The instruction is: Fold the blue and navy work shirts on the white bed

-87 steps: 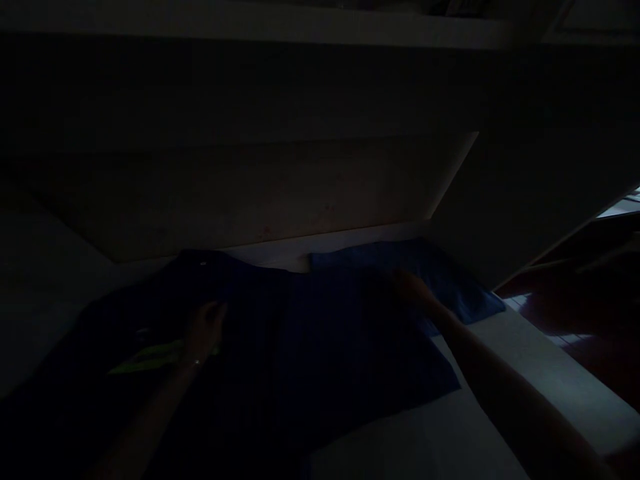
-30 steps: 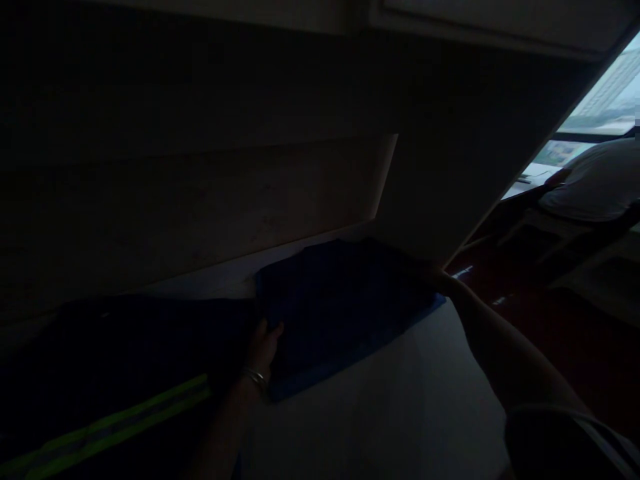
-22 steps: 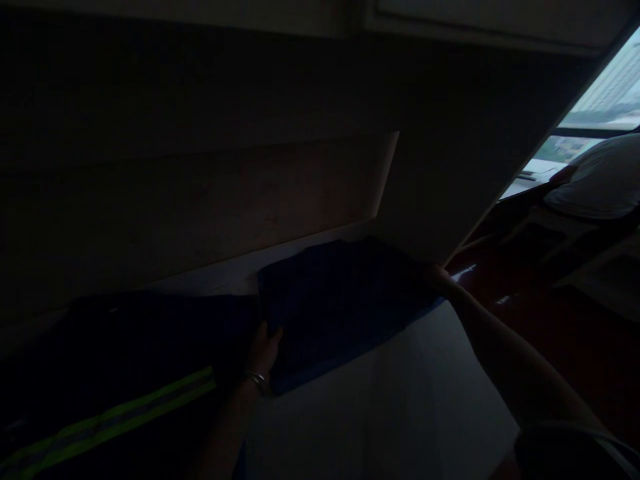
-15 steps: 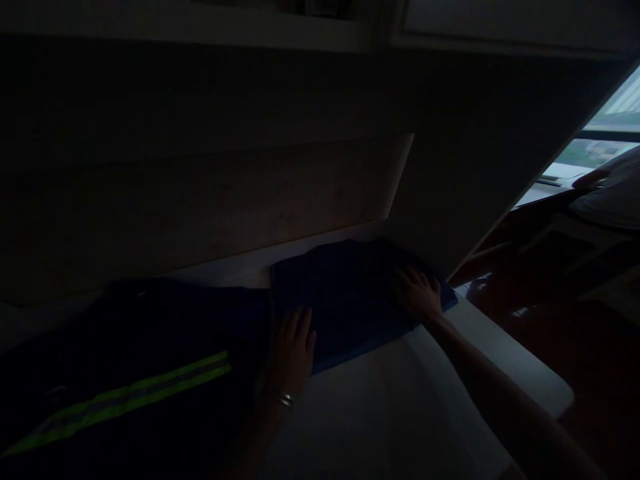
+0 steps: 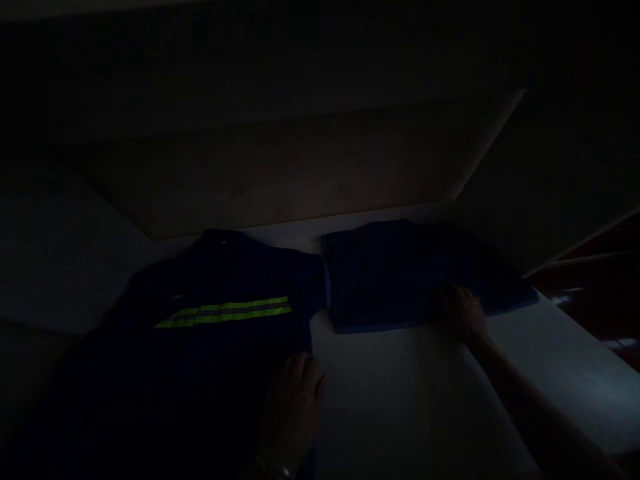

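A dark blue shirt (image 5: 240, 373) with a yellow-green reflective stripe (image 5: 235, 311) lies spread out, its collar toward the back. Beside it on the right, a folded dark blue cloth piece (image 5: 385, 280) with a lighter blue edge rests flat, close against the shirt's sleeve. My left hand (image 5: 297, 397) lies over the shirt's right side edge, fingers stretched out, a metallic band at the wrist. On the folded cloth's front edge, my right hand (image 5: 463, 310) rests with its fingers extended; their tips are hard to see in the dark.
A white surface (image 5: 370, 387) holds both garments. Behind them stands a brownish back panel (image 5: 310, 173), with a dark side wall (image 5: 560, 173) at the right. Beyond the surface's right edge a dark red floor (image 5: 590, 307) shows. The light is very dim.
The view has turned, so the garments sit further right and more of the shirt shows. My left hand has come off the folded cloth toward me; my right hand has moved to its front edge.
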{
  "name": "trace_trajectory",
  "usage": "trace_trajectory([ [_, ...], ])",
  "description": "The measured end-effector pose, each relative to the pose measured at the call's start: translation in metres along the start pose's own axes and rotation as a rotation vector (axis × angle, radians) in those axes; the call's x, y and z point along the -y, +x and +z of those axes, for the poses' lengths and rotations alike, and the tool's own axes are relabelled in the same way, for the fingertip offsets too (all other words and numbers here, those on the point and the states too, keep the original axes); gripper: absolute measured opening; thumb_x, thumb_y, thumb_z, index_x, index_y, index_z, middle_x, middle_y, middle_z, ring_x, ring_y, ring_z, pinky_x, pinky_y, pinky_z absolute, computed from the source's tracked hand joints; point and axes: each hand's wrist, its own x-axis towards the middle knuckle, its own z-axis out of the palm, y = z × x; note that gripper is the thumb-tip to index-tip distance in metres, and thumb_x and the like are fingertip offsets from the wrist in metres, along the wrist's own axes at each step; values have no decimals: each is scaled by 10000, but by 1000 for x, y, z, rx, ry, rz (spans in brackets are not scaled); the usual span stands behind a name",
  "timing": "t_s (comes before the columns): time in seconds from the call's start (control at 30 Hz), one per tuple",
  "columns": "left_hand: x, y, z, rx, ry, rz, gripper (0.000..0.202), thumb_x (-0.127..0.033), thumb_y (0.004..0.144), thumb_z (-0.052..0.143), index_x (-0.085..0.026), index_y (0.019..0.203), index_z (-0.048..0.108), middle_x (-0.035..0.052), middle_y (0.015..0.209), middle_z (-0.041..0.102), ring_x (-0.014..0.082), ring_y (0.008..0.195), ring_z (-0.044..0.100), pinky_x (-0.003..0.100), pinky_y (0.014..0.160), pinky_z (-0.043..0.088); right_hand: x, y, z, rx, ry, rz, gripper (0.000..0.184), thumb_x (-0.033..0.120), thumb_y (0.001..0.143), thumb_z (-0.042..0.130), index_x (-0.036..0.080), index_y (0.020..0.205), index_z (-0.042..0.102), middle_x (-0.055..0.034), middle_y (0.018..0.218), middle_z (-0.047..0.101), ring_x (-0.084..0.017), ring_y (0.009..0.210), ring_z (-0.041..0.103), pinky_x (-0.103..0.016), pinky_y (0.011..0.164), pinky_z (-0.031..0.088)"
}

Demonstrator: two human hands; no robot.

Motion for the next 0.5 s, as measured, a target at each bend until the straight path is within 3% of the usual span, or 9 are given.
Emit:
trace_trajectory([
  [0.13,41,-52,17,229,12,-271,443,-365,947,353,-154,1227,624,182,1306,611,316,1198,572,458,1000,455,49,-59,7,-4,197,-176,408,461,898,381,219,1133,611,-132,1262,600,-303,1204,525,-509,1077,349],
  [0.2,53,-67,27,325,-31,-273,450,-398,938,359,-173,1197,651,174,1265,643,314,1158,605,455,980,469,82,-87,7,80,340,-213,373,474,887,428,236,1113,608,-117,1224,619,-283,1145,568,-466,1005,428],
  [0.3,54,-80,35,344,-55,-212,464,-457,927,382,-209,1209,654,167,1265,648,329,1149,613,474,966,480,137,-114,7,327,528,-225,382,471,899,459,230,1174,568,-92,1135,664,-237,1007,638,-368,846,512],
  [0.37,46,-84,35,344,-51,-189,449,-416,921,411,-215,1264,620,172,1287,634,337,1151,615,480,949,495,174,-118,8,412,546,-280,425,451,911,460,217,1261,513,-90,1165,658,-226,1022,638,-353,860,504],
  [0.5,36,-85,26,373,-85,-142,454,-179,899,359,-267,1263,617,146,1375,576,312,1187,602,484,951,499,242,-95,15,314,287,-503,563,460,911,498,197,1403,416,-138,1351,542,-276,1187,549,-390,982,432],
])
